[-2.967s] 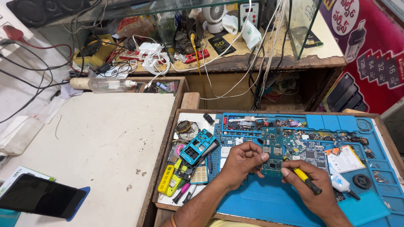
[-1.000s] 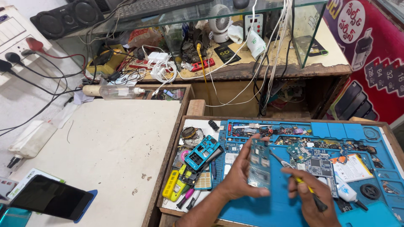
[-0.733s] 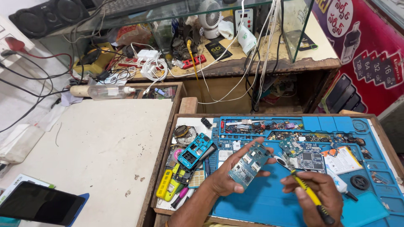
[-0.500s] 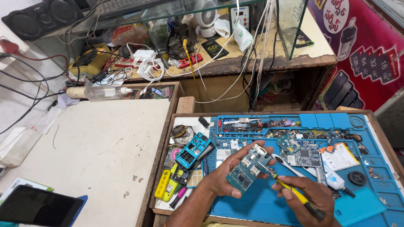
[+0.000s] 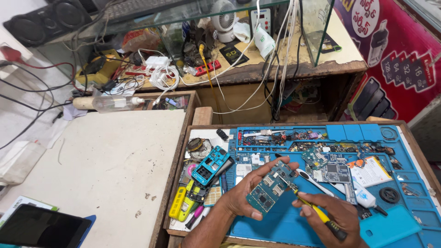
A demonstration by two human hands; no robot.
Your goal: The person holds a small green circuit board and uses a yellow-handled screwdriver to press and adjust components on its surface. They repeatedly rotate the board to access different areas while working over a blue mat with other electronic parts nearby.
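Circuit board, green and rectangular, sits tilted in the left hand, gripped between thumb and curled fingers above the blue work mat. At four o'clock from the board, the right hand is closed around a yellow-handled screwdriver, its tip touching the board's upper right edge. At ten o'clock lies a blue phone frame. At two o'clock, more circuit boards rest on the mat. Far at eight o'clock, a dark tablet lies on the pale table.
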